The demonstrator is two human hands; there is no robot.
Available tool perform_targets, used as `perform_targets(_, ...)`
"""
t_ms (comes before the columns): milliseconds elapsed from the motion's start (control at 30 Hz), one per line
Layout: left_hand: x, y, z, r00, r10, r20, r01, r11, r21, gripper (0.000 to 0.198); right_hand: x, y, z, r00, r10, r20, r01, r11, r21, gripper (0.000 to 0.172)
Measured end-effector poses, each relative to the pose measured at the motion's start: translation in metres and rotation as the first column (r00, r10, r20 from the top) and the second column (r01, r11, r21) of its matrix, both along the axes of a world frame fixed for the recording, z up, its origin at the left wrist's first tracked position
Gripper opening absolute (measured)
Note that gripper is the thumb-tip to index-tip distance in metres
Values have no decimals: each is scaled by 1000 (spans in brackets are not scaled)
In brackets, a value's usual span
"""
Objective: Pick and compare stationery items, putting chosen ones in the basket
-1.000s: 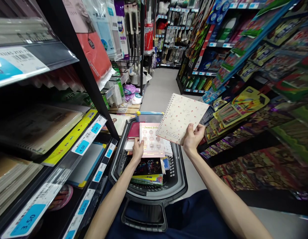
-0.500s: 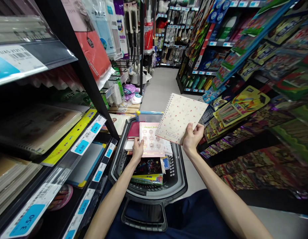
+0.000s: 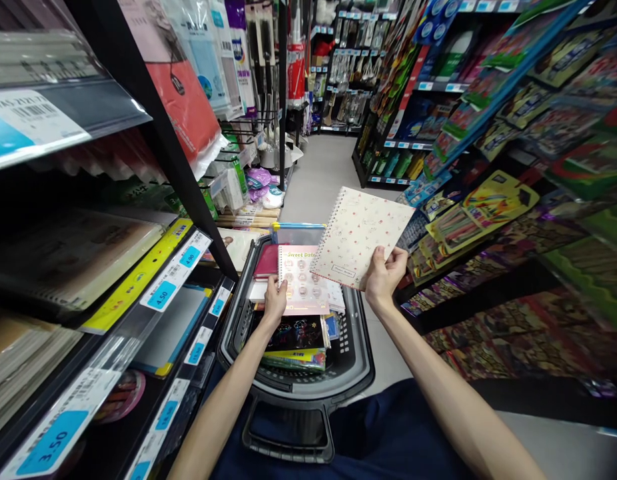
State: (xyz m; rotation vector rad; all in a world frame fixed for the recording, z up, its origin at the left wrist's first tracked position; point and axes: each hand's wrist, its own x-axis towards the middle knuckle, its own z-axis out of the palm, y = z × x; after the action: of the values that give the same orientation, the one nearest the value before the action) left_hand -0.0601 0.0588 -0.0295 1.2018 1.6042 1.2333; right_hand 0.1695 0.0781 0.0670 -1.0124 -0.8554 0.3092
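Over a grey-black plastic basket (image 3: 318, 388), the right hand (image 3: 387, 277) grips a cream floral spiral notebook (image 3: 361, 230) and the left hand (image 3: 275, 298) a pink spiral notebook (image 3: 304, 283). Both look light and slightly bendable, best held by uncoiled edges.

Open between left forearm (image 3: 236, 387) and right forearm (image 3: 437, 373), down into the near right of the basket (image 3: 333, 388). Blocked beside that by a black sheet (image 3: 299, 335), farther in by the pink notebook (image 3: 303, 283) and raised cream notebook (image 3: 363, 230). Hemmed in by shelf post (image 3: 176, 167) leftward, hanging packets (image 3: 498, 213) rightward. Passable ahead over the floor (image 3: 318, 177).
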Motion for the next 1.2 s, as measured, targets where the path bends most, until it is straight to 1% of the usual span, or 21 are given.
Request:
perform_targets(233, 1, 0, 0, 1000, 4, -16, -4, 1000, -1, 16, 1, 0, -1, 1000, 10, 0, -10, 1000, 22, 37)
perform_targets(367, -3, 1, 3, 1000, 3, -11, -3, 1000, 30, 17, 2, 0, -4, 1000, 12, 0, -12, 1000, 14, 37)
perform_targets(433, -7, 2, 7, 999, 28, -26, -26, 997, 69, 20, 2, 0, -6, 1000, 11, 5, -11, 1000, -4, 38)
perform_targets(500, -11, 3, 11, 996, 83, -24, -79, 990, 120, 22, 3, 1, -8, 1000, 1, 19, -1, 1000, -25, 40)
perform_targets(567, -16, 3, 16, 991, 127, 43, -132, 977, 165, 26, 5, 1, -9, 999, -15, 39, 17, 999, -47, 41)
perform_targets(633, -20, 3, 19, 975, 157, 154, -187, 961, 205, 31, 8, 1, -11, 998, -27, 62, 32, 997, -70, 42)
perform_targets(733, -24, 5, 21, 923, 211, 320, -297, 922, 248, 38, 16, 4, -14, 992, -63, 105, 73, 992, -100, 42)
perform_targets(833, -28, 7, 20, 862, 239, 448, -377, 893, 248, 42, 24, 8, -19, 982, -114, 153, 131, 986, -107, 40)
perform_targets(933, -29, 7, 20, 834, 238, 497, -398, 884, 245, 42, 30, 12, -24, 973, -143, 182, 166, 979, -118, 40)
perform_targets(1033, -26, 6, 23, 809, 213, 548, -394, 888, 236, 41, 32, 14, -27, 972, -142, 188, 169, 977, -132, 40)
perform_targets(1100, -23, 5, 26, 773, 170, 611, -375, 900, 223, 40, 31, 13, -27, 973, -133, 189, 160, 978, -134, 41)
perform_targets(1200, -19, 4, 32, 694, 101, 713, -341, 918, 203, 34, 29, 11, -25, 977, -106, 185, 134, 980, -144, 42)
